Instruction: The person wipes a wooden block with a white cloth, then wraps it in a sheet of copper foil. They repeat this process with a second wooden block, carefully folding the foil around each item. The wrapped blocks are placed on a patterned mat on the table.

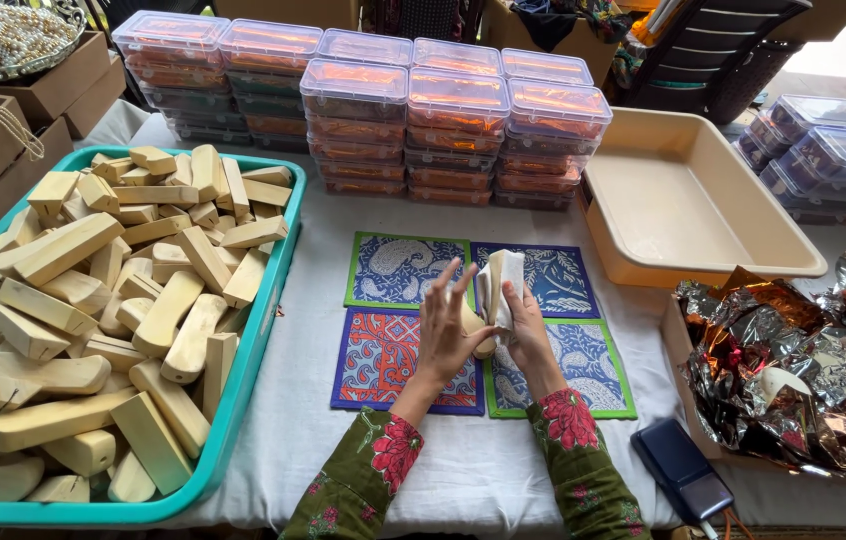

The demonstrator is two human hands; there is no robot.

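I had a white-clothed surface (503,470) under my view. On its left sat a big teal tray (261,330) heaped with pale wooden blocks (93,300). Along the back stood stacks of clear lidded boxes (453,125) with orange contents, and more such boxes (833,160) were at the far right. A beige tub (683,200) lay right of the stacks. Below it, a cardboard box held crumpled foil (773,370) in silver and copper.

In the middle lay four printed mats (393,270) in a square: a green-edged blue one, a dark blue one, a red and blue one, and a green-edged one at lower right. A dark blue case (681,468) sat near the front edge, right of my sleeve.

Over the mats, my left hand (446,330) was fingers spread, palm pressed to a wooden piece (483,335), not closed round it. My right hand (523,325) gripped a white cloth (499,278) against that same piece. The piece was held up between both hands, above the centre of the mats.
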